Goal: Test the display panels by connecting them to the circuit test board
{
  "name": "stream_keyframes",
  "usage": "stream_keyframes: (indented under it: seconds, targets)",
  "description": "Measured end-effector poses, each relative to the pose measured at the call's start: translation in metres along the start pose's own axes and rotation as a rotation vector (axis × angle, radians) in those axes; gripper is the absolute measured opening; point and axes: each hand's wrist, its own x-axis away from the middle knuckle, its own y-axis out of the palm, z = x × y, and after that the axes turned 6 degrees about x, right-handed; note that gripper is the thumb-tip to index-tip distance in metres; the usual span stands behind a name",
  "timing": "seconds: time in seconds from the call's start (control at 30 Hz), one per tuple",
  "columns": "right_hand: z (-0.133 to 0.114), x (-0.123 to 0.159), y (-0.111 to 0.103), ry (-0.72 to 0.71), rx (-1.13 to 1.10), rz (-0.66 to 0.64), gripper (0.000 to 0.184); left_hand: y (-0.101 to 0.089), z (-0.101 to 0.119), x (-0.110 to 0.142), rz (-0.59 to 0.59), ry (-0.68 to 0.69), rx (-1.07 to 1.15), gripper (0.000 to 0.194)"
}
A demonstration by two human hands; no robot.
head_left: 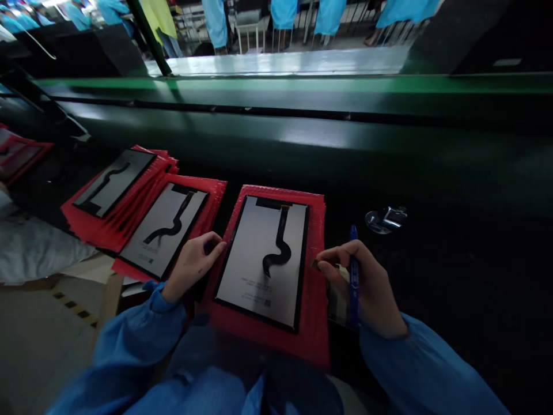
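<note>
The right hand (pixel 367 288) holds a blue marker (pixel 354 282) in a narrow grip, just beside a display panel (pixel 246 253) with a black flex cable (pixel 280 248), lying on a red bubble bag (pixel 313 323) on the desk (pixel 432 288); the left hand (pixel 192 268), grip loose and empty, rests against the bag's left edge, next to a second panel (pixel 162 230)

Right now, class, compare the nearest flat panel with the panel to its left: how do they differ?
The nearest panel sits almost square to the viewer, while the panel to its left is tilted. The nearest panel's ribbon cable drops from its top edge into an S-curve; the other panel's cable runs diagonally. Both are grey with black borders and lie on red bags.
</note>
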Motion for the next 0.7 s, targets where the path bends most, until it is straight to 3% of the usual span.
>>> stream_keyframes:
  seconds: [0.07,0.23,0.3,0.4,0.47,0.53,0.63,0.7]
  targets:
    - [-0.002,0.001,0.0,0.015,0.003,-0.006,0.028,-0.001,-0.001,0.002,0.003,-0.024,0.072,0.033]
    - [-0.002,0.001,-0.001,0.056,0.002,-0.017,0.028,-0.008,-0.003,0.007,0.179,-0.341,0.389,0.034]
    - [0.0,0.0,-0.001,0.06,0.002,-0.015,0.029,-0.007,0.001,0.008,0.098,-0.353,0.485,0.039]
    - [0.003,-0.001,0.0,0.077,0.021,-0.013,0.031,-0.013,0.007,0.009,-0.075,-0.239,0.498,0.044]
    - [0.004,-0.001,0.0,0.077,0.047,0.0,0.033,-0.028,0.004,0.009,-0.06,-0.197,0.457,0.043]
    - [0.004,-0.002,0.0,0.072,0.065,0.004,0.034,-0.055,-0.007,0.008,0.053,-0.221,0.443,0.045]
    - [0.002,-0.004,0.0,0.06,0.068,-0.008,0.033,-0.105,-0.039,0.004,0.246,-0.293,0.393,0.046]
    - [0.001,-0.004,0.001,0.049,0.061,-0.004,0.033,-0.133,-0.061,-0.001,0.275,-0.229,0.214,0.044]
